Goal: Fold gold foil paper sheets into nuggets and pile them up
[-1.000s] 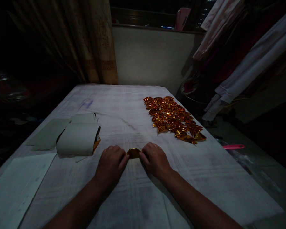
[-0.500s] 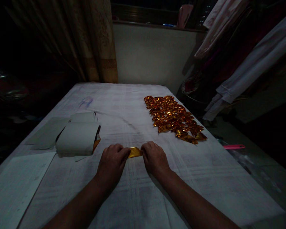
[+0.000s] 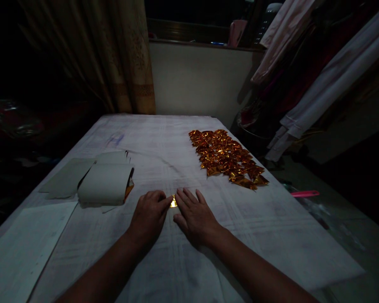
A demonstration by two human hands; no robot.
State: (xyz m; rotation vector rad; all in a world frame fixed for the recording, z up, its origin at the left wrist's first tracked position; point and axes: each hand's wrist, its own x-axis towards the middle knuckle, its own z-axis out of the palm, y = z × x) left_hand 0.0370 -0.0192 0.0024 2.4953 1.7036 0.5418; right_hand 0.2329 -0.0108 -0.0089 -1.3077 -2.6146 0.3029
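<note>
Gold foil piece [image 3: 173,203] lies on the table [image 3: 271,227]; our left hand [image 3: 149,214] pinches its edge, right hand [image 3: 194,216] presses open-palmed, probably keeping the fold down.

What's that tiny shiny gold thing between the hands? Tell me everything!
The gold foil piece is small, shiny and metallic-looking, lying on the white tablecloth. Only a sliver shows: the right hand lies flat over most of it, and fingertips of the left hand touch its left edge.
</note>
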